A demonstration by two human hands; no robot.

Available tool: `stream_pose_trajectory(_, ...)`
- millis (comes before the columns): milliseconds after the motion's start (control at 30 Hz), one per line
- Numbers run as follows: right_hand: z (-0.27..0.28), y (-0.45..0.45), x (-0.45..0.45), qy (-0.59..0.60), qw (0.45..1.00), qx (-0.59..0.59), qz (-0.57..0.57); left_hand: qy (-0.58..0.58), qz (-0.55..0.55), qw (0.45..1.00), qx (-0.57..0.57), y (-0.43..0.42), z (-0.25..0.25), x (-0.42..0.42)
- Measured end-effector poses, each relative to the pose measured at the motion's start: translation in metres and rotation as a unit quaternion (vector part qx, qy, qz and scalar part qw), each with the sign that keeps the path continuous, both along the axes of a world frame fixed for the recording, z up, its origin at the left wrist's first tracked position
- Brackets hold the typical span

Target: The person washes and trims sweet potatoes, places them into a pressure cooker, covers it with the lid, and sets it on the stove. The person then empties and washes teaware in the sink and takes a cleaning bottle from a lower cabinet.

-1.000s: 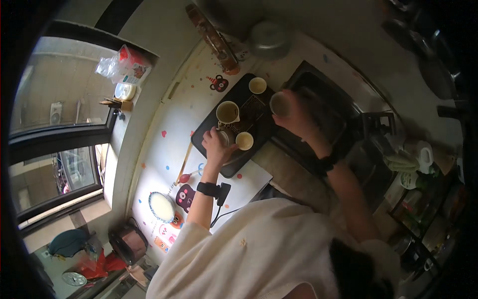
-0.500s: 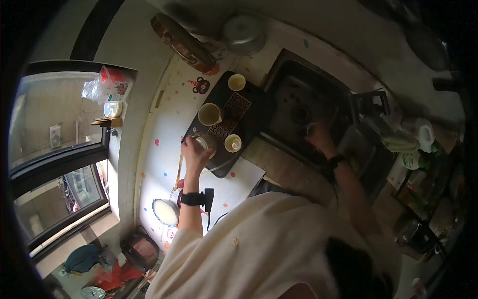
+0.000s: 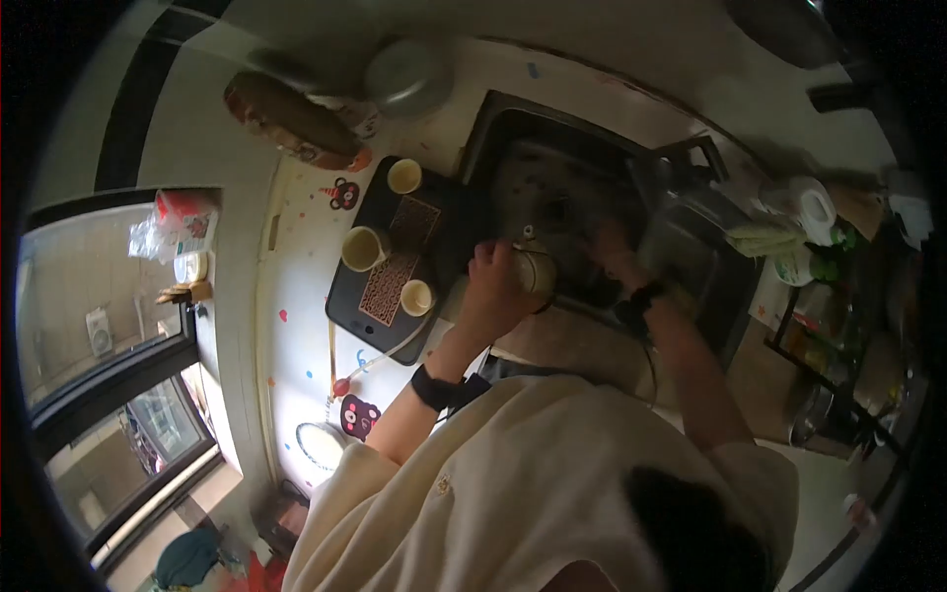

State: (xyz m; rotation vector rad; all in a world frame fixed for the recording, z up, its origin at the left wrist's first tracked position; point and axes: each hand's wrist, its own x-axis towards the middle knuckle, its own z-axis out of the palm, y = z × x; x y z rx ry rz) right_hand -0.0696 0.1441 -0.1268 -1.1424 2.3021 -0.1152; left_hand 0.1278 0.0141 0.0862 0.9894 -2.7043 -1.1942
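Observation:
My left hand [image 3: 496, 299] is wrapped round a small cream teapot [image 3: 536, 275], with a little knob at its top, over the near left edge of the dark sink [image 3: 473, 163]. My right hand [image 3: 616, 253] is inside the sink, right of the teapot; its fingers are lost in shadow and blur. Left of my left hand lies a black tea tray [image 3: 347, 314] with a patterned brown panel. On it stand a cream cup [image 3: 403, 178] at the far end, a larger cream pitcher [image 3: 364, 250] and another cream cup [image 3: 416, 298] nearer me.
Behind the tray stand a round brown object [image 3: 296, 123] and a pale lidded pot [image 3: 408, 79]. A white bowl [image 3: 321, 446] sits by the window. Bottles [image 3: 815, 209] and a green cloth [image 3: 764, 240] crowd the sink's right side. A thin hose [image 3: 400, 345] runs off the tray.
My left hand has carried the teapot from the tray rightward to the sink edge. My right hand stays in the sink, and the whole view has shifted.

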Motion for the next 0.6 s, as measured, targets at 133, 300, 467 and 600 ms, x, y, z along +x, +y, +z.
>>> stream_pose_trajectory(133,0.076,-0.003,0.026,-0.703,0.614,-0.180,-0.312,0.015,-0.041,0.998,0.041,0.015,-0.029,-0.026)
stream_pose_trajectory(300,0.120,0.023,0.051,-0.804,0.313,-0.284,-0.417,0.089,-0.047,0.985,0.143,0.018,-0.051,-0.042)
stream_pose_trajectory(467,0.062,0.044,0.057,-0.736,0.436,-0.367,-0.365,0.068,-0.191,0.978,-0.051,0.012,-0.068,-0.037)
stream_pose_trajectory(600,0.108,0.044,0.053,-0.665,0.504,-0.491,-0.251,0.223,-0.145,0.954,-0.138,-0.013,-0.082,-0.034)
